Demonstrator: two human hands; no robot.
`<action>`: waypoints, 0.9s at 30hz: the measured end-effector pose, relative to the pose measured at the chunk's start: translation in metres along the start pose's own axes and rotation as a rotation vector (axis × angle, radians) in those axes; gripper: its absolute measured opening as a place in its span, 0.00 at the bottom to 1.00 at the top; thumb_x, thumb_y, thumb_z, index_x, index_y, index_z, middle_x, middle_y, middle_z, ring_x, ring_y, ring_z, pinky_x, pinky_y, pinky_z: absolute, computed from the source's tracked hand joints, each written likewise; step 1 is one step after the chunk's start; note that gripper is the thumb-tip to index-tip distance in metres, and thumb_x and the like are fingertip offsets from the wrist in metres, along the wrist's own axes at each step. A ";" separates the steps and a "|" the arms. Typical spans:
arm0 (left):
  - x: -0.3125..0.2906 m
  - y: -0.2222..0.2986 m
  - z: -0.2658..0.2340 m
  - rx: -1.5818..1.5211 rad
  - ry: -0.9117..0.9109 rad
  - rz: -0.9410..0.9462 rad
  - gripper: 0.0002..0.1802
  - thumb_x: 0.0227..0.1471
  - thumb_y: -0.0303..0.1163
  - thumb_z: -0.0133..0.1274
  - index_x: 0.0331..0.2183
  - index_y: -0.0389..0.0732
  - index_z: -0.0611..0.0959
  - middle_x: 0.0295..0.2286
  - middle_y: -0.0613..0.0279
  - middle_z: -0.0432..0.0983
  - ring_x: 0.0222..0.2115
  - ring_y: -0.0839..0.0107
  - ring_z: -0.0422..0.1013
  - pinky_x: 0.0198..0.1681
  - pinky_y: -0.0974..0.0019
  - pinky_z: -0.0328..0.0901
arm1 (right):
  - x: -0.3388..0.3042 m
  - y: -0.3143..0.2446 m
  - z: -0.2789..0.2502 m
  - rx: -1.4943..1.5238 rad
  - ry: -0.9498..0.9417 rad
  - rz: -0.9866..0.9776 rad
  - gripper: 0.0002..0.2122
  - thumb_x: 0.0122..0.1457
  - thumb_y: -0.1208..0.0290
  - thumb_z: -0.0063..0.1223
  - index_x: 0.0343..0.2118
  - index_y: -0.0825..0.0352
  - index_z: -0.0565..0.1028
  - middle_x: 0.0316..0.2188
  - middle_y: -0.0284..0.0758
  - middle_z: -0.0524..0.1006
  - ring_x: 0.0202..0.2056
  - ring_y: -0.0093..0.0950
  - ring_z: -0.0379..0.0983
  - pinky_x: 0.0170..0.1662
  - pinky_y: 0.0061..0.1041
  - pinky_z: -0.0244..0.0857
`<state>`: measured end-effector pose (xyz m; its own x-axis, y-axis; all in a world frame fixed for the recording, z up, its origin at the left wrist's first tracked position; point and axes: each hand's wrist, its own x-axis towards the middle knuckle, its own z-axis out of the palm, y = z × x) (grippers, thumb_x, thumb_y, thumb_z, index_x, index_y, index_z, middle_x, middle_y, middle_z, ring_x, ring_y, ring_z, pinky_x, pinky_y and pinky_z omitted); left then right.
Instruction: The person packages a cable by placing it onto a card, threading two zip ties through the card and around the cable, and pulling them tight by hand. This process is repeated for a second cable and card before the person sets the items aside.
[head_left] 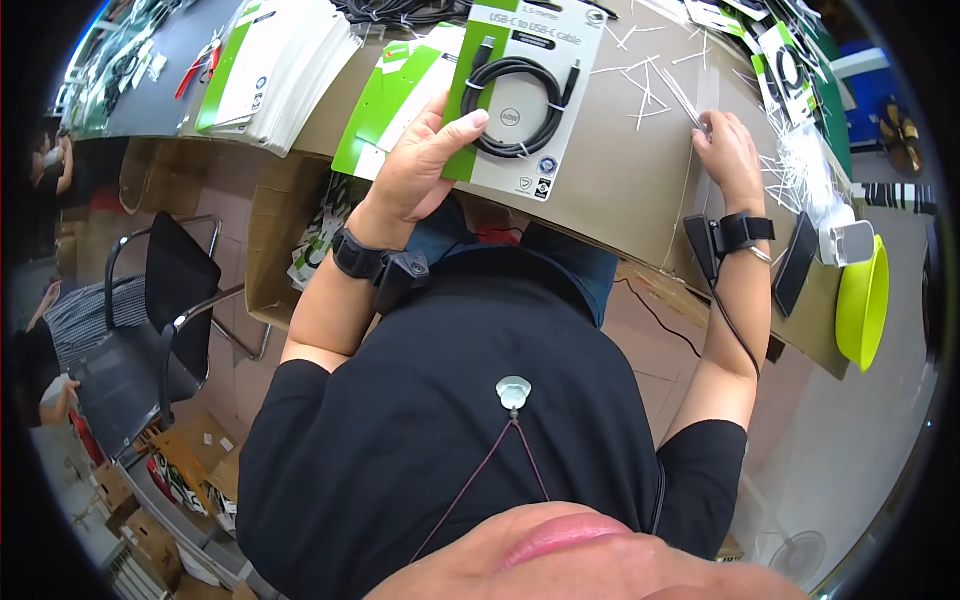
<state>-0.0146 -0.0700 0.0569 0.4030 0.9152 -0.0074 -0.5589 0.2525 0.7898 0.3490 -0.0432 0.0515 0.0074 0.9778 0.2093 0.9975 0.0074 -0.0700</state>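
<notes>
My left hand [415, 160] grips a green and white packaging card [525, 175] by its left edge, thumb on the front. A coiled black USB cable [500, 152] is fixed to the card, bound with small white ties. Out to the right, my right hand [731, 158] rests at the table with its fingers pinched together on thin white plastic ties [679, 97]. More loose white ties [645, 98] lie scattered between the two hands. Just behind my left hand are more green and white cards [372, 118], partly covered by the held one.
A tall stack of white cards [290, 75] and red-handled pliers [200, 70] lie on the left. Black cables [400, 10] lie at the back. On the right are carded cables [790, 65], a dark phone [797, 265] and a lime-green bowl [862, 305]. A chair [185, 270] stands at left.
</notes>
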 end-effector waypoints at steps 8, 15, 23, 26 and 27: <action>-0.013 0.004 -0.009 0.105 0.026 0.075 0.27 0.56 0.28 0.49 0.56 0.37 0.63 0.46 0.61 0.70 0.46 0.74 0.68 0.49 0.69 0.65 | -0.004 -0.025 -0.009 -0.036 0.030 0.027 0.07 0.56 0.67 0.47 0.31 0.65 0.73 0.34 0.41 0.76 0.39 0.40 0.72 0.40 0.36 0.66; -0.016 0.010 -0.014 0.220 0.057 0.202 0.26 0.56 0.28 0.50 0.55 0.36 0.64 0.46 0.60 0.70 0.45 0.74 0.68 0.50 0.69 0.64 | 0.004 -0.035 -0.026 -0.047 0.014 0.092 0.07 0.57 0.70 0.46 0.34 0.64 0.75 0.33 0.41 0.77 0.36 0.42 0.73 0.39 0.35 0.67; 0.003 0.020 -0.017 -0.130 0.034 0.130 0.20 0.58 0.30 0.43 0.52 0.35 0.68 0.44 0.59 0.72 0.43 0.70 0.71 0.50 0.66 0.65 | -0.004 -0.089 -0.042 1.018 0.210 0.062 0.10 0.62 0.69 0.48 0.41 0.68 0.74 0.28 0.29 0.74 0.27 0.17 0.70 0.31 0.16 0.64; 0.007 0.014 -0.016 -0.345 0.174 -0.001 0.20 0.57 0.35 0.41 0.49 0.36 0.70 0.40 0.57 0.75 0.33 0.71 0.74 0.38 0.69 0.69 | -0.010 -0.139 -0.039 1.583 -0.187 0.107 0.10 0.62 0.69 0.48 0.40 0.70 0.74 0.26 0.27 0.72 0.25 0.14 0.68 0.30 0.13 0.63; 0.008 0.009 -0.021 -0.341 0.178 -0.006 0.20 0.57 0.35 0.41 0.49 0.36 0.70 0.40 0.57 0.75 0.33 0.71 0.74 0.38 0.69 0.69 | -0.012 -0.151 -0.037 1.588 -0.189 0.112 0.10 0.62 0.69 0.48 0.40 0.70 0.74 0.26 0.27 0.72 0.25 0.14 0.68 0.30 0.13 0.63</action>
<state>-0.0319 -0.0539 0.0515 0.2917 0.9459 -0.1419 -0.7780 0.3209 0.5401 0.2004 -0.0634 0.0954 -0.0563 0.9981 0.0241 -0.0885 0.0191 -0.9959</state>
